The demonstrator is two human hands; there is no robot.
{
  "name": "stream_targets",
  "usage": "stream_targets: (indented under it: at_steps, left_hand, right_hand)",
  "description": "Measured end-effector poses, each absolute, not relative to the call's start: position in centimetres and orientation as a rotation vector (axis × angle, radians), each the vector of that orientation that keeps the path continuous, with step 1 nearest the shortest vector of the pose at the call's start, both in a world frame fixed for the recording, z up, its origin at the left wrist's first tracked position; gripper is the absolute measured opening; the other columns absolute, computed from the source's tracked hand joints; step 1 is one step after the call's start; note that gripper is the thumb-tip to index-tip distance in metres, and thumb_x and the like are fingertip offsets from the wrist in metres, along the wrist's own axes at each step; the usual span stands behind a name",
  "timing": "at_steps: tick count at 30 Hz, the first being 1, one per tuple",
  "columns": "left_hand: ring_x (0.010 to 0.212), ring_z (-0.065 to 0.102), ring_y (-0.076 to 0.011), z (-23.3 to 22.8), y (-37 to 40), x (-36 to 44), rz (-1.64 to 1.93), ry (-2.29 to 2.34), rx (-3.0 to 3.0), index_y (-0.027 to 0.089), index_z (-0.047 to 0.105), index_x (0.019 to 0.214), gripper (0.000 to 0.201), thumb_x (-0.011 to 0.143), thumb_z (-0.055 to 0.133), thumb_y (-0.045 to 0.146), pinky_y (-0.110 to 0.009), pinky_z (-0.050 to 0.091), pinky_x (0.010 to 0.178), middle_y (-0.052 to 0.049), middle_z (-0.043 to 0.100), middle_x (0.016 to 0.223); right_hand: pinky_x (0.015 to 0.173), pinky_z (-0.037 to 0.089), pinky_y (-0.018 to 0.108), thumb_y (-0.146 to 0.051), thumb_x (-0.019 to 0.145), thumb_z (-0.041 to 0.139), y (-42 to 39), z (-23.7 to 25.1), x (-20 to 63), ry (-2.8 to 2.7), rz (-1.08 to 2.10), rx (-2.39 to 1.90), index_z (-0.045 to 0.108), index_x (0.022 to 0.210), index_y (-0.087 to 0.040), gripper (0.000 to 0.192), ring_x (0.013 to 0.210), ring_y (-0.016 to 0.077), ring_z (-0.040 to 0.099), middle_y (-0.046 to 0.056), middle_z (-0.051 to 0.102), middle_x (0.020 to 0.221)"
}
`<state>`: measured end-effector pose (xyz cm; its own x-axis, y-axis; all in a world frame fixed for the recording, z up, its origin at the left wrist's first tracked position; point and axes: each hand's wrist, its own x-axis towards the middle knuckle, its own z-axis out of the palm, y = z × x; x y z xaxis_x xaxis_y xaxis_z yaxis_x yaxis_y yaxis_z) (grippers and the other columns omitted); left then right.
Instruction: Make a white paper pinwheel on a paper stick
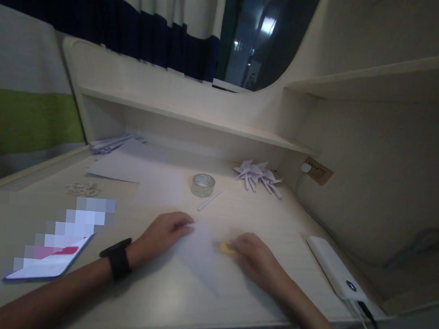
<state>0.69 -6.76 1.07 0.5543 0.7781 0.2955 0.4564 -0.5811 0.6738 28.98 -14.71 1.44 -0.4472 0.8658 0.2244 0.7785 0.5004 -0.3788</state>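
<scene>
A white sheet of paper (pixel 199 256), blurred and roughly triangular in outline, is between my two hands over the desk. My left hand (pixel 169 229), with a black watch (pixel 118 259) on the wrist, is closed on the sheet's upper left corner. To the right of the sheet, my right hand (pixel 256 258) has its fingers closed round a small yellow tool (pixel 227 248). Motion smears the tool, so its kind is unclear. Beyond the hands lie a thin rolled paper stick (pixel 209 200) and a roll of clear tape (pixel 203 185).
Folded paper pinwheels (pixel 257 175) lie at the back right. White sheets (pixel 128 161) and paper sticks are at the back left. A phone (pixel 50 257) with a partly pixelated screen lies left, near small pale bits (pixel 82 189). A white power bank (pixel 331 267) with cables lies right.
</scene>
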Motion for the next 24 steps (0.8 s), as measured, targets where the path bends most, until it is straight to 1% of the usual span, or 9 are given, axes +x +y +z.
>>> stream_targets:
  at_steps: [5, 13, 16, 18, 20, 21, 22, 24]
  left_hand:
    - [0.077, 0.061, -0.0197, 1.2, -7.1, -0.5, 0.789, 1.284, 2.283, 0.019, 0.063, 0.092, 0.024, 0.089, 0.045, 0.035, -0.031, 0.043, 0.07, -0.003, 0.067, 0.084]
    - [0.076, 0.063, -0.0217, 1.6, -8.3, -0.3, 0.772, 1.473, 2.232, 0.017, 0.061, 0.099, 0.027, 0.087, 0.043, 0.033, -0.033, 0.046, 0.071, -0.005, 0.068, 0.081]
    - [0.075, 0.063, -0.0215, 0.8, -8.1, -0.4, 0.76, 1.494, 2.255, 0.017, 0.06, 0.101, 0.027, 0.087, 0.042, 0.031, -0.035, 0.048, 0.072, -0.005, 0.067, 0.081]
    - [0.083, 0.063, -0.0225, 0.3, -8.0, -0.5, 0.802, 1.457, 2.368, 0.015, 0.06, 0.103, 0.027, 0.088, 0.041, 0.028, -0.037, 0.048, 0.077, -0.009, 0.067, 0.09]
    - [0.098, 0.059, -0.0247, 0.1, -8.0, -0.5, 0.878, 1.361, 2.555, 0.014, 0.058, 0.109, 0.029, 0.088, 0.042, 0.025, -0.041, 0.045, 0.087, -0.012, 0.063, 0.107]
    - [0.108, 0.054, -0.026, 0.2, -8.0, -0.3, 0.9, 1.276, 2.665, 0.015, 0.057, 0.113, 0.03, 0.088, 0.044, 0.024, -0.044, 0.042, 0.093, -0.013, 0.06, 0.115]
    - [0.118, 0.048, -0.0267, 0.4, -8.0, -0.1, 0.89, 1.166, 2.773, 0.017, 0.055, 0.118, 0.033, 0.088, 0.045, 0.024, -0.046, 0.037, 0.099, -0.011, 0.056, 0.124]
    - [0.131, 0.033, -0.0269, 0.8, -8.0, 0.4, 0.77, 0.926, 2.937, 0.026, 0.05, 0.128, 0.038, 0.09, 0.045, 0.027, -0.049, 0.026, 0.107, -0.005, 0.048, 0.137]
  right_hand:
    - [0.08, 0.043, 0.032, -0.013, 0.086, 0.049, -14.3, 1.4, 28.9, -2.389, 0.276, -1.37, 0.064, 0.098, -0.018, 0.02, 0.09, 0.0201, 0.052, 0.008, 0.06, 0.094]
    - [0.08, 0.043, 0.032, -0.015, 0.087, 0.051, -14.3, 1.3, 28.4, -2.448, 0.276, -1.31, 0.063, 0.107, -0.02, 0.024, 0.093, 0.0204, 0.053, 0.009, 0.061, 0.098]
    - [0.08, 0.043, 0.032, -0.016, 0.087, 0.051, -14.1, 1.1, 28.3, -2.453, 0.265, -1.297, 0.064, 0.105, -0.02, 0.022, 0.093, 0.0204, 0.053, 0.008, 0.061, 0.097]
    - [0.08, 0.042, 0.032, -0.016, 0.087, 0.052, -13.9, 1.0, 28.3, -2.45, 0.257, -1.284, 0.064, 0.104, -0.02, 0.022, 0.093, 0.0203, 0.053, 0.008, 0.061, 0.096]
    - [0.08, 0.042, 0.032, -0.017, 0.087, 0.052, -13.9, 0.9, 28.3, -2.446, 0.251, -1.27, 0.065, 0.104, -0.021, 0.021, 0.092, 0.0202, 0.053, 0.008, 0.061, 0.096]
    - [0.08, 0.042, 0.032, -0.017, 0.088, 0.052, -13.9, 0.9, 28.3, -2.444, 0.25, -1.266, 0.065, 0.104, -0.021, 0.021, 0.092, 0.0202, 0.053, 0.008, 0.061, 0.096]
    - [0.08, 0.042, 0.031, -0.017, 0.088, 0.052, -13.9, 0.9, 28.3, -2.442, 0.249, -1.263, 0.065, 0.104, -0.021, 0.021, 0.092, 0.02, 0.053, 0.008, 0.061, 0.095]
    - [0.079, 0.042, 0.031, -0.018, 0.088, 0.052, -13.9, 0.9, 28.2, -2.435, 0.243, -1.267, 0.065, 0.103, -0.021, 0.02, 0.09, 0.0196, 0.053, 0.007, 0.06, 0.094]
